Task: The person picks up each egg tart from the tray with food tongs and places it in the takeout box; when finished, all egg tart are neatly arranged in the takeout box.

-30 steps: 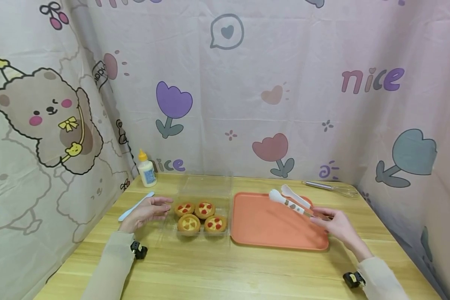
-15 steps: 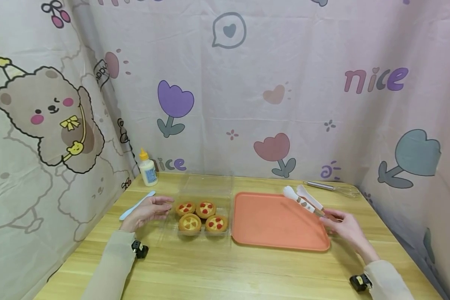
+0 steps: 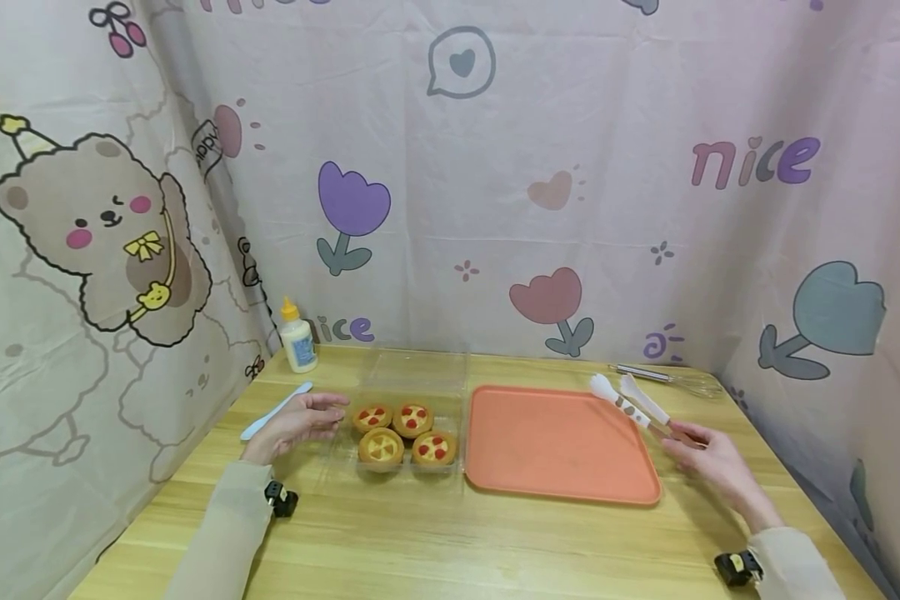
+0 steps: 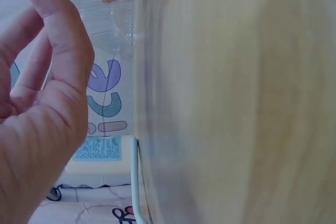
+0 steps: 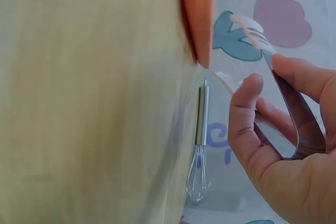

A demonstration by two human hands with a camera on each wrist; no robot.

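My right hand (image 3: pixel 712 467) holds a pair of tongs (image 3: pixel 626 402) by its bent metal end, thumb on one arm and fingers on the other. The two white tips, one with brown spots, stand apart with nothing between them, over the far right corner of the orange tray (image 3: pixel 562 450). In the right wrist view the tongs' metal band (image 5: pixel 296 114) curves inside the palm. My left hand (image 3: pixel 292 425) has loosely bent fingers beside the left wall of a clear plastic box (image 3: pixel 412 369), its lid raised at the back. Several small tarts (image 3: pixel 381 448) with red or yellow toppings sit inside.
A glue bottle (image 3: pixel 298 343) with a yellow nozzle stands at the back left. Behind my left hand lies a pale blue stick-like utensil (image 3: pixel 273 412). A wire whisk (image 3: pixel 667 379) rests at the back right, near the curtain (image 3: pixel 450 208).
My right hand has moved right with the tongs, taking their tips from above the tray's middle to its far right corner. The left hand has stayed by the box.
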